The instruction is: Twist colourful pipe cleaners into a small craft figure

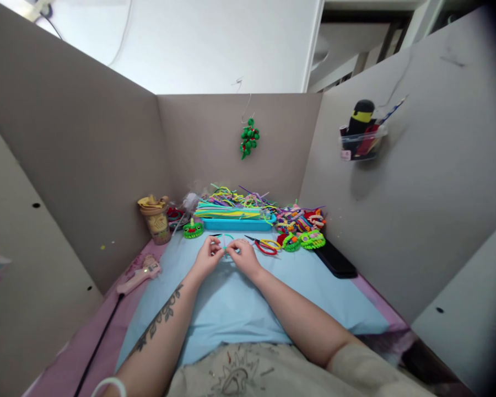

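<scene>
Note, nearest, forearms (291, 315) extended over the blue-covered counter (231, 309). Beyond these, between left hand (209, 256) and right hand (243, 257), a thin teal strand (225, 247), curved on the far side; judged to be at an early stage, with some bending apparently done and most shaping apparently left, finer joins too small to tell. Left hand: thumb and forefinger pinching the strand, other fingers curled inward. Right hand: likewise pinching the strand, just beside the left, with hardly any gap between thumb and forefinger. To the left, well apart, a pink glue gun (138, 277); to the right, near the right hand, a tool with red and yellow handles (268, 252), untouched. Farther right, a long black case (339, 266). Observe next green fuzzy pieces (312, 239) on both sides, apparently finished; then a blue tray (237, 224) heaped with colourful strands (231, 211), flanked by a cup (158, 226) and a multicoloured pile (297, 220). Farthest, hung before the rear panel (198, 143), a green ornament (250, 139).
</scene>
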`<action>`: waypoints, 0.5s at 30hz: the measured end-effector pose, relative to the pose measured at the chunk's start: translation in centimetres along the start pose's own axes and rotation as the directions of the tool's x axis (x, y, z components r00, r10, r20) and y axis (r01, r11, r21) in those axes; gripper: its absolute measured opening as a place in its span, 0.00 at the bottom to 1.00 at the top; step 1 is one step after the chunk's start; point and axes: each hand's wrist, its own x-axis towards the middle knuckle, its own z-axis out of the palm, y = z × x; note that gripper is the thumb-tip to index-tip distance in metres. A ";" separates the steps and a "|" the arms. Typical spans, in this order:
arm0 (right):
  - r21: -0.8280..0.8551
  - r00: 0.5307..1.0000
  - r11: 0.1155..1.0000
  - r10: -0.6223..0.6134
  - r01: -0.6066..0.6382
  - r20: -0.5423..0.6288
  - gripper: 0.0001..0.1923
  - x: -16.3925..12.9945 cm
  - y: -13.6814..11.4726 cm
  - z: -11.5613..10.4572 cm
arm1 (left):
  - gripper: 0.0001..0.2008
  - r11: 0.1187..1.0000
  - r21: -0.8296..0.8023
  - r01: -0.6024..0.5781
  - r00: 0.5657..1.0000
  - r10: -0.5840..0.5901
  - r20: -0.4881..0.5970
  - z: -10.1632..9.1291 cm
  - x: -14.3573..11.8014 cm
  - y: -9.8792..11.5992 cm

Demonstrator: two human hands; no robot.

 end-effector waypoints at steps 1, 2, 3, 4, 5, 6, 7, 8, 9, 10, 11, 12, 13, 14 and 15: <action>0.002 1.000 1.000 -0.005 0.004 0.009 0.07 0.0 -0.1 -0.1 | 0.18 1.000 -0.013 0.018 1.000 -0.018 -0.004 0.0 0.0 0.0; 0.003 1.000 1.000 -0.009 0.009 0.017 0.07 -0.1 -0.1 -0.1 | 0.19 0.999 -0.026 0.032 0.999 -0.033 -0.019 -0.1 0.1 0.1; 0.000 1.000 1.000 -0.010 0.010 0.021 0.06 -0.1 -0.2 -0.2 | 0.19 0.998 -0.044 0.042 0.998 -0.044 -0.047 -0.2 0.2 0.1; -0.012 1.000 1.000 -0.007 0.007 0.021 0.05 -0.2 -0.2 -0.2 | 0.20 0.997 -0.066 0.047 0.995 -0.053 -0.087 -0.3 0.2 0.1; -0.033 1.000 0.999 -0.001 0.001 0.019 0.04 -0.3 -0.2 -0.3 | 0.20 0.995 -0.091 0.051 0.989 -0.063 -0.133 -0.5 0.3 0.1; -0.063 1.000 0.998 0.007 -0.006 0.021 0.07 -0.4 -0.1 -0.3 | 0.20 0.992 -0.116 0.055 0.981 -0.076 -0.178 -0.6 0.4 0.2; -0.099 0.999 0.995 0.015 -0.012 0.029 0.10 -0.4 0.1 -0.3 | 0.20 0.988 -0.139 0.061 0.972 -0.090 -0.219 -0.8 0.5 0.2; -0.137 0.999 0.991 0.021 -0.014 0.047 0.12 -0.5 0.2 -0.3 | 0.20 0.985 -0.156 0.069 0.963 -0.106 -0.250 -1.0 0.6 0.2; -0.172 0.997 0.985 0.025 -0.013 0.073 0.12 -0.6 0.4 -0.3 | 0.20 0.983 -0.168 0.078 0.957 -0.121 -0.265 -1.1 0.7 0.2; -0.202 0.995 0.979 0.030 -0.010 0.099 0.10 -0.6 0.6 -0.2 | 0.20 0.981 -0.175 0.086 0.954 -0.132 -0.269 -1.1 0.7 0.2; -0.227 0.992 0.974 0.036 -0.008 0.120 0.07 -0.6 0.7 -0.2 | 0.20 0.979 -0.180 0.092 0.954 -0.139 -0.267 -1.2 0.8 0.2; -0.245 0.991 0.970 0.039 -0.006 0.131 0.04 -0.6 0.7 -0.2 | 0.20 0.979 -0.180 0.094 0.953 -0.141 -0.267 -1.2 0.8 0.2; -0.249 0.991 0.969 0.034 0.000 0.132 0.02 -0.6 0.6 -0.3 | 0.20 0.980 -0.177 0.092 0.952 -0.139 -0.273 -1.2 0.9 0.2; -0.233 0.991 0.972 0.013 0.018 0.133 0.02 -0.6 0.3 -0.3 | 0.20 0.982 -0.168 0.083 0.949 -0.129 -0.288 -1.2 0.9 0.1; -0.195 0.990 0.979 -0.023 0.051 0.140 0.03 -0.5 0.0 -0.5 | 0.19 0.986 -0.153 0.066 0.943 -0.112 -0.313 -1.2 0.9 0.1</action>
